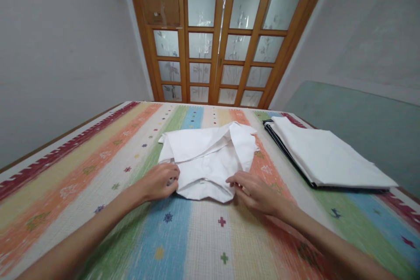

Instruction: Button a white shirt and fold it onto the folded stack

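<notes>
A white shirt [210, 153] lies partly folded in front of me, its side panels turned in over the middle. At its near end the fabric bulges up and leaves a gap like a neck opening. My left hand [164, 180] pinches the shirt's near left corner, thumb and fingers closed. The near right edge is gripped between the thumb and fingers of my right hand [251, 189]. Both hands rest low, close to the bed-like surface covered by a striped cloth [210, 236].
To the right lies a neat stack of folded clothes [331, 153], white on top with a dark, white-striped piece below. A pale green headboard-like panel [354, 113] stands beyond it. Wooden doors with glass panes [213, 39] close off the far end, between plain walls.
</notes>
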A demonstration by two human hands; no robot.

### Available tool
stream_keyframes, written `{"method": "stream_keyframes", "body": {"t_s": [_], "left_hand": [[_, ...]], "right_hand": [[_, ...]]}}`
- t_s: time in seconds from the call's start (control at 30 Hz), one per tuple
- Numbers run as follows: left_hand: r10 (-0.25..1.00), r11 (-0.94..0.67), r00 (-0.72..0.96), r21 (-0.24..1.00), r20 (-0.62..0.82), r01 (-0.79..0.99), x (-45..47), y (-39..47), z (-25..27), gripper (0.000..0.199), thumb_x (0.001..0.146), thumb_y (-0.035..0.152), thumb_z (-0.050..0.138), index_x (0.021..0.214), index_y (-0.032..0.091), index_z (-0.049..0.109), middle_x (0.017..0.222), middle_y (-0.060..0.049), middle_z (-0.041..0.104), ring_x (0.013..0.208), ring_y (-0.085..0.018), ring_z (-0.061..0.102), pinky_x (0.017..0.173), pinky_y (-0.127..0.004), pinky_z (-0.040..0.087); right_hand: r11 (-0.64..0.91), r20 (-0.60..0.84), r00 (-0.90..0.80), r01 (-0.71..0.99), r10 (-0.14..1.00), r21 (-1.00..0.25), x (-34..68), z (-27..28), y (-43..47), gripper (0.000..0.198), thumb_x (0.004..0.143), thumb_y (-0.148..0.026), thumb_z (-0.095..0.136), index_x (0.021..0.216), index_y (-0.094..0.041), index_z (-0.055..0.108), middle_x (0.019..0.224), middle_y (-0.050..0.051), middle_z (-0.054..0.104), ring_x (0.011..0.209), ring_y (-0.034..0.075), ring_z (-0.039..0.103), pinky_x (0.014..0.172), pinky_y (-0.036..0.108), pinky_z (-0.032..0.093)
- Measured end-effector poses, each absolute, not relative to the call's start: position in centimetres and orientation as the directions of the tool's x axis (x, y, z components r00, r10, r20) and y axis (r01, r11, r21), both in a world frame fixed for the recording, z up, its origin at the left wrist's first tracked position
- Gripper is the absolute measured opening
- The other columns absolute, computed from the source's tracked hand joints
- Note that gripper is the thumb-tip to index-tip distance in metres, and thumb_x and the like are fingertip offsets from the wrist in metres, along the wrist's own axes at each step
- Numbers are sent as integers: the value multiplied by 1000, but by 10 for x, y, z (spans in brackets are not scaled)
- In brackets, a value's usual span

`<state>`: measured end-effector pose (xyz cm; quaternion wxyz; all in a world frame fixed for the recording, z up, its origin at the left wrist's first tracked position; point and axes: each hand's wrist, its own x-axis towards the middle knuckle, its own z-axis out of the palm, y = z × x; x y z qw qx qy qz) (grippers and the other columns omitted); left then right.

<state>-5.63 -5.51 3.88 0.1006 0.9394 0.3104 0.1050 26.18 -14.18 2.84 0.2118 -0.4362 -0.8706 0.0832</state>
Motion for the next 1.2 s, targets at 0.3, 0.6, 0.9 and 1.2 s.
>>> {"method": "stream_keyframes", "body": {"t_s": [0.3,0.6,0.9,1.2], "left_hand": [[551,-827,808,270,209,494,0,-46,24,36,80,36,60,113,20,59,112,-9,60,103,-24,54,89,-35,43],[530,-822,805,398,267,408,2,-39,5,23,93,27,42,96,18,63,94,-7,58,90,-18,56,83,-30,44],[649,-646,716,682,256,342,6,-39,2,25,94,32,39,92,17,60,90,-5,63,87,-17,58,84,-30,45],[692,-590,690,718,214,369,14,-45,7,22,85,32,54,99,18,64,96,-6,69,89,-19,62,84,-31,46]], "right_hand": [[516,250,-456,804,854,-296,213,14,-97,27,78,-34,65,99,-17,62,92,6,61,84,18,57,75,29,42],[406,196,-371,895,908,-186,207,4,-97,12,82,-15,52,87,-16,64,82,4,64,72,15,57,63,25,36],[381,329,-319,913,889,-143,197,-12,-101,18,92,-22,47,89,-18,64,81,4,62,67,14,56,57,23,35],[536,435,-397,802,808,-264,201,-21,-103,19,91,-14,41,97,-16,60,83,6,59,74,15,55,64,24,41]]}}
